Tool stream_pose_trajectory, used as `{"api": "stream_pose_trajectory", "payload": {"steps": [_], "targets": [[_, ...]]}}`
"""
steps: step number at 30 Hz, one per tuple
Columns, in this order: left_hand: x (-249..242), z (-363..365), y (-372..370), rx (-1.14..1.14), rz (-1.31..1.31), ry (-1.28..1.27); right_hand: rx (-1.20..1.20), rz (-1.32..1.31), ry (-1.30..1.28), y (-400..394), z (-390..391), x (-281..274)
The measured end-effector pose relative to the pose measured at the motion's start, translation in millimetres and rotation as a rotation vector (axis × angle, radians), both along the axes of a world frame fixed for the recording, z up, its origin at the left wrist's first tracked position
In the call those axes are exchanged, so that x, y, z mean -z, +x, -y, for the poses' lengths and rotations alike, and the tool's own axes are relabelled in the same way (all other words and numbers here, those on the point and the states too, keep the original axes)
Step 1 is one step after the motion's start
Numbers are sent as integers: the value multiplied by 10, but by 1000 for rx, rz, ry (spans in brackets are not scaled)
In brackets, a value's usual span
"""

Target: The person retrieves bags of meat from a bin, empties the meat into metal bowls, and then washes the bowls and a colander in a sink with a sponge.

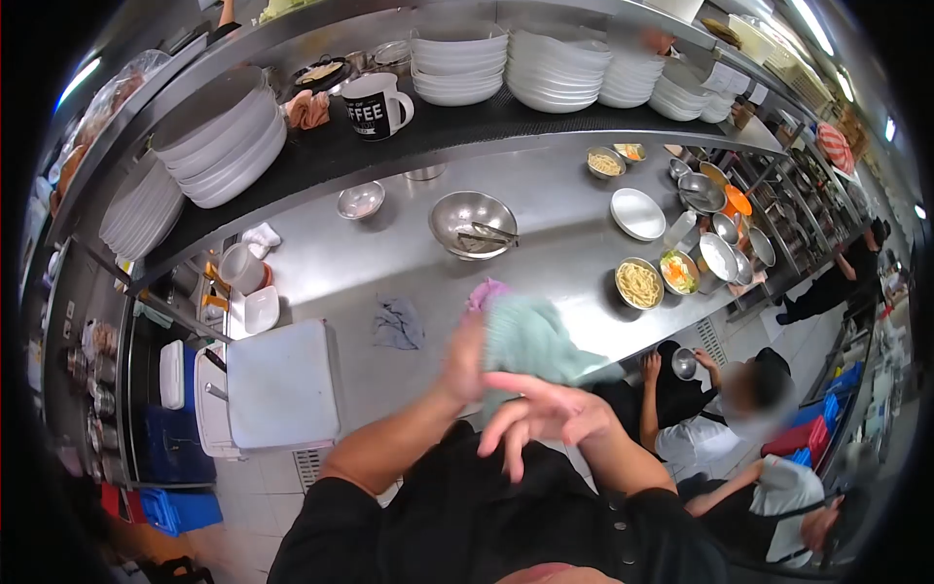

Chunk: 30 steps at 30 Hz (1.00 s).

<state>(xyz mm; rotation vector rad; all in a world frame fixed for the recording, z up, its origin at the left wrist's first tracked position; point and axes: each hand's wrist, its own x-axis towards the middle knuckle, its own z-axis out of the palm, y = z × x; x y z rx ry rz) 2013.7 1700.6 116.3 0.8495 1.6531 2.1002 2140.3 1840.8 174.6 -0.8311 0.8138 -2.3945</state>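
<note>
A pale green cloth [530, 341] hangs bunched and blurred in front of me, over the near edge of the steel counter [389, 263]. My left hand [465, 362] is upright against the cloth's left side; motion blur and the cloth hide whether its fingers grip it. Just below the cloth, my right hand [541, 417] has its fingers spread and holds nothing. A pink-purple cloth [486, 294] shows behind the green one. To the left, a thin crumpled plastic piece [398, 323] lies on the counter.
A steel bowl with tongs [471, 224] stands ahead. Right are bowls of noodles [639, 283] and vegetables [679, 273], and a white plate [638, 214]. A cutting board [282, 383] sits left. Overhead, a shelf carries stacked white bowls [555, 73]. A co-worker [700, 409] holding a bowl is close on the right.
</note>
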Motion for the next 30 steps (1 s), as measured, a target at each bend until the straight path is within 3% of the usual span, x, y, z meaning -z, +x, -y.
{"api": "stream_pose_trajectory", "payload": {"steps": [1,2,3,5,8,11,14,17,19,22,23,24,26,27,29,30], "targets": [[-121,306,-260,-125,-70,-53,146,-98,98,-42,-152,360],[-513,640,-534,-245,-221,-56,356,11,260,-10,-279,456],[-1049,962,-800,-367,-423,-76,611,262,573,31,-358,579],[-2150,1471,-1280,-600,-816,-166,950,325,1111,-50,-583,1287],[-3570,1856,-1976,-863,-1268,-515,1011,760,921,-236,-742,1783],[-4280,1773,-2667,-920,-1452,-1004,1059,862,874,-602,-822,2187],[-4555,1624,-3307,-809,-1452,-1356,1065,812,807,-1190,-905,2427],[-4522,1515,-3736,-696,-1415,-1547,1052,812,722,-1964,-989,2596],[-4339,1512,-3908,-699,-1389,-1589,1015,817,684,-2456,-1105,2832],[-4190,1696,-3897,-975,-1645,-1288,981,950,598,-3113,-1176,3066],[-4110,1373,-3444,-1216,-1195,-1003,993,991,598,-3241,-1199,3008],[-4060,1255,-3136,-1247,-1183,-1039,1003,1033,603,-3375,-1235,2985],[-3984,1170,-2784,-1374,-1214,-851,947,1114,562,-3659,-1418,3343],[-3979,1254,-2825,-1578,-1233,-812,951,1084,564,-3737,-1489,3438],[-3904,1119,-2056,-1498,-1215,-1312,1075,1007,564,-3858,-1508,3522],[-3747,1337,-1878,-1503,-1203,-1177,1195,958,556,-3850,-1480,3502]]}}
